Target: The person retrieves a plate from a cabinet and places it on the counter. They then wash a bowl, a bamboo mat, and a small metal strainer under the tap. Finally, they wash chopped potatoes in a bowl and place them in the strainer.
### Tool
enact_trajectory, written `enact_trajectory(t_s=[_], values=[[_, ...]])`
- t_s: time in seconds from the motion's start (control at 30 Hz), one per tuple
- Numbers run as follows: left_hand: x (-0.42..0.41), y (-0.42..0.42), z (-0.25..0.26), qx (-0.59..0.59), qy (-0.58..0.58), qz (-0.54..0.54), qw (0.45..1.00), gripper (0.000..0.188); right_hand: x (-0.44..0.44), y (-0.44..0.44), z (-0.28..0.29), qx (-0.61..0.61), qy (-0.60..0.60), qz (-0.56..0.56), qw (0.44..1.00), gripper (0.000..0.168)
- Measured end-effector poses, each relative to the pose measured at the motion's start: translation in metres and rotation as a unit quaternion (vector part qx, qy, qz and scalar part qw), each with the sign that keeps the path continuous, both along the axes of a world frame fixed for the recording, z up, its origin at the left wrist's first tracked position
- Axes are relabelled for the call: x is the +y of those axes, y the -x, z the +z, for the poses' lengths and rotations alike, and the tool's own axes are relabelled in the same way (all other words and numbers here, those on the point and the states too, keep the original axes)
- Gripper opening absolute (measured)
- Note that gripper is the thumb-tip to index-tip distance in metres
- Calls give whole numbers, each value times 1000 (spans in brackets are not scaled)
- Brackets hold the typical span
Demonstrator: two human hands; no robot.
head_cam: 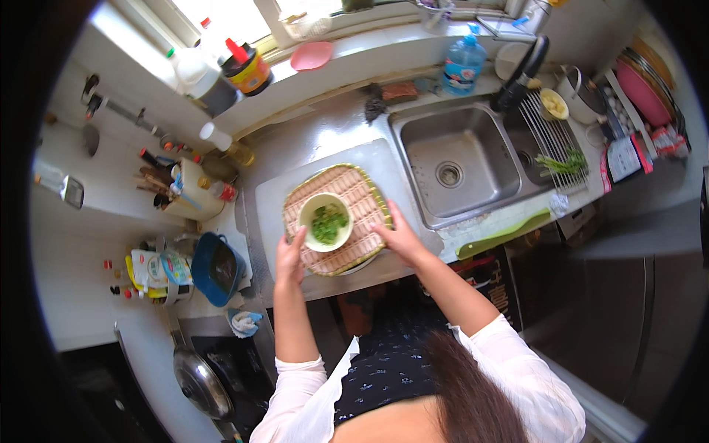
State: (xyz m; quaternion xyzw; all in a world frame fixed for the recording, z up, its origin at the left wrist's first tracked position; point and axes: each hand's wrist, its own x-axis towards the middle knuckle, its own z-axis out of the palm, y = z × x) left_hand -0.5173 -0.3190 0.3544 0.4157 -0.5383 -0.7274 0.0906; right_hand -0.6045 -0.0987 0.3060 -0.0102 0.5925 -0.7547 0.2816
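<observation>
A woven bamboo tray (360,194) with a green-bound rim is held level between my two hands. Its left edge is gripped by my left hand (289,260), the thumb lying close to the bowl. Fingers of my right hand (403,239) wrap the right edge, thumb on top. On the weave stands a cream bowl (327,248) with chopped green leaves (329,222) inside. Part of a pale round rim (363,266) shows below the tray's near edge; the rest of it is hidden. Under all this lies a whitish cutting board (271,207) on the steel counter.
Right of the board is a steel sink (460,160) with a black faucet (520,75). Greens (562,163) lie on its drying rack. A blue basin (219,271) and a knife block (194,191) stand left. A lidded pan (202,382) sits at the stove.
</observation>
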Motion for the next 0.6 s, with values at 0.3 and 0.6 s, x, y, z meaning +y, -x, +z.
enact_trajectory(t_s=[0.3,0.6], values=[[-21,-17,2,-6,15,-52,999,51,-11,-15,1,-19,54,12,998,77],[26,38,-12,37,-12,-125,991,48,60,14,12,4,77,-64,995,77]])
